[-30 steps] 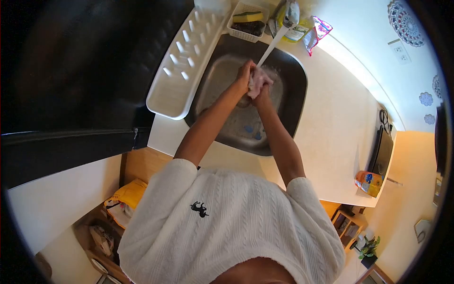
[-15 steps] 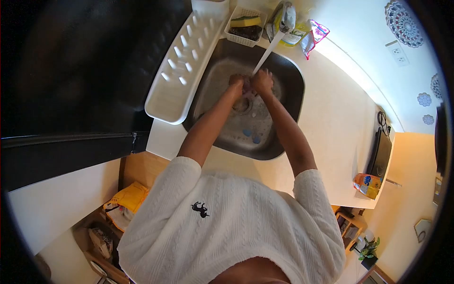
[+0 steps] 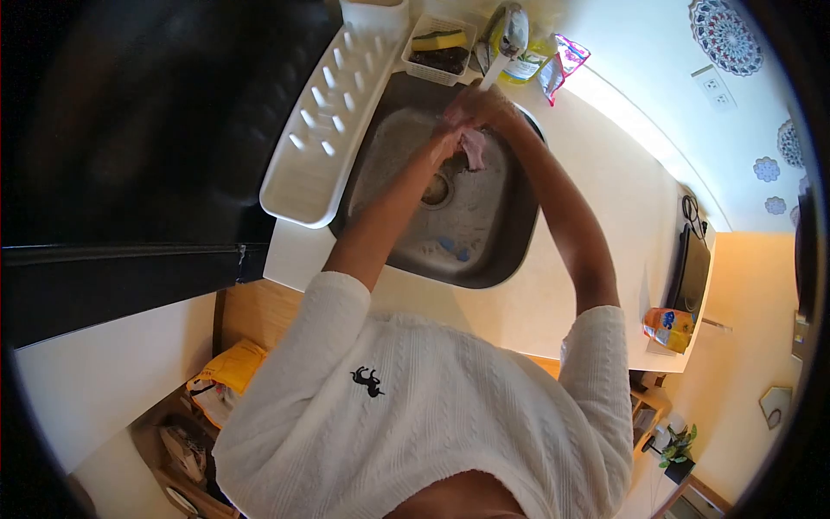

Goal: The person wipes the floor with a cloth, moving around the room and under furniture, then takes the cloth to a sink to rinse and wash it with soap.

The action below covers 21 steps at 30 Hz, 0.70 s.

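Both hands are together over the steel sink [image 3: 402, 225], just below the running faucet [image 3: 516, 30]. A small limp pink cloth [image 3: 473, 150] hangs wet from my left hand [image 3: 448, 131], whose fingers are closed around it. Crossing over from the right, my right hand [image 3: 484, 107] lies against the left one, right under the stream of water [image 3: 494, 72]. Its fingers are blurred and partly hidden. Beneath the hands is the round drain [image 3: 437, 189]. Small blue pieces [image 3: 458, 250] lie on the sink bottom nearer to me.
Left of the sink stands a white dish rack [image 3: 298, 186]. At the back, a white basket [image 3: 415, 65] holds a yellow sponge [image 3: 439, 40]. A soap bottle [image 3: 525, 67] and a pink-edged packet [image 3: 565, 65] are beside the faucet. An orange bag [image 3: 667, 329] sits far right.
My right hand has moved up and left over the left hand, under the stream. More of the pink cloth now hangs below the hands. The view has shifted slightly.
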Each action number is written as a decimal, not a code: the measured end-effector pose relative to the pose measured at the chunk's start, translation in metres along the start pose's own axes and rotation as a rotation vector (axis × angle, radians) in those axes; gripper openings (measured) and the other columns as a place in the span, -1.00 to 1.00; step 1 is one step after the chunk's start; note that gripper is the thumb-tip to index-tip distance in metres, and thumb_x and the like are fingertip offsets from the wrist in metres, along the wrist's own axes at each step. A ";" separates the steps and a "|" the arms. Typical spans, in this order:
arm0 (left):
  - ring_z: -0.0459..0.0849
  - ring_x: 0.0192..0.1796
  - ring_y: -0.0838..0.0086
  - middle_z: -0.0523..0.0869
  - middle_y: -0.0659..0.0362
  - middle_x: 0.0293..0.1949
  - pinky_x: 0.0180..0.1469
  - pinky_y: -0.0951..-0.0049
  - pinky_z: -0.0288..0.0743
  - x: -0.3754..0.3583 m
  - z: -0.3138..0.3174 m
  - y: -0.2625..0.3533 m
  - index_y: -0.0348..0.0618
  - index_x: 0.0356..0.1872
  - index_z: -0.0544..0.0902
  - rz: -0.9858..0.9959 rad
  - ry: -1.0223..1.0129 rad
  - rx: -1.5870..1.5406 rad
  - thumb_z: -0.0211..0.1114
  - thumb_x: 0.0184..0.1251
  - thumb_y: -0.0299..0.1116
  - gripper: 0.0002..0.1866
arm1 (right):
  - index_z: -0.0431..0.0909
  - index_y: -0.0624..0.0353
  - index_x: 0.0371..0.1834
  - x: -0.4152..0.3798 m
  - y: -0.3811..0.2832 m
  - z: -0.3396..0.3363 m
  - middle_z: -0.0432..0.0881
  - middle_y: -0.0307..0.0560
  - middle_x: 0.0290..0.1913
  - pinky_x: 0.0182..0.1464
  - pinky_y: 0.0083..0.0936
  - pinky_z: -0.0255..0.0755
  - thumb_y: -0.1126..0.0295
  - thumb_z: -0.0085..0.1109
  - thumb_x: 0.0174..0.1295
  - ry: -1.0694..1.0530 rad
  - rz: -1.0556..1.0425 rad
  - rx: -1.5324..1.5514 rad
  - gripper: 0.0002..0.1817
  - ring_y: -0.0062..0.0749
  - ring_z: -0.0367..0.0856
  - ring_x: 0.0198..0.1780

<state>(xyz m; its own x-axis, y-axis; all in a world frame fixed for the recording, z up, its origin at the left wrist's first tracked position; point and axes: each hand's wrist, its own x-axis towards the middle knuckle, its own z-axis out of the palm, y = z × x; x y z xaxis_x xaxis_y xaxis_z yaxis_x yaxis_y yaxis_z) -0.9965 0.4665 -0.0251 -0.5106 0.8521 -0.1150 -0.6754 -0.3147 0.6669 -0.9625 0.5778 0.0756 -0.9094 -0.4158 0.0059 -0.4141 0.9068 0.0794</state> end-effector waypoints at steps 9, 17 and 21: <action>0.56 -0.08 0.35 0.59 0.11 -0.16 -0.09 0.25 0.45 0.039 0.007 0.034 -0.19 0.00 0.47 0.182 -0.237 0.514 0.38 -0.09 -0.31 -0.46 | 0.64 0.16 -0.27 -0.025 -0.013 -0.083 0.65 -0.14 -0.37 -0.23 -0.58 0.50 0.33 0.21 0.02 -0.019 0.737 0.847 -0.78 -0.53 0.60 -0.33; 0.67 -0.35 0.20 0.66 -0.07 -0.42 -0.30 0.33 0.53 0.022 0.050 0.080 -0.30 -0.45 0.63 -0.050 0.125 1.602 0.33 -0.12 -0.28 -0.73 | 0.40 -0.25 0.15 -0.053 -0.013 -0.012 0.31 -0.30 0.26 0.06 -0.33 0.40 0.68 -0.09 -0.06 0.369 0.606 0.290 -0.33 -0.23 0.41 0.14; 0.68 -0.24 0.22 0.67 -0.08 -0.38 -0.17 0.33 0.52 0.027 0.045 0.070 -0.30 -0.40 0.63 -0.051 0.097 1.531 0.28 -0.09 -0.27 -0.72 | 0.27 -0.21 0.25 -0.055 -0.035 -0.013 0.22 -0.32 0.32 0.15 -0.33 0.33 0.63 0.05 -0.10 0.368 0.637 0.194 -0.26 -0.23 0.28 0.26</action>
<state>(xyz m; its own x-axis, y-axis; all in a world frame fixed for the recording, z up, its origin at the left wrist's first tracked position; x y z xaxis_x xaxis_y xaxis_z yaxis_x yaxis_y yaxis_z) -1.0338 0.4864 0.0517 -0.5771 0.7996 -0.1660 0.4549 0.4836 0.7478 -0.8974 0.5677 0.0851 -0.9174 0.2268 0.3269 0.1566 0.9611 -0.2274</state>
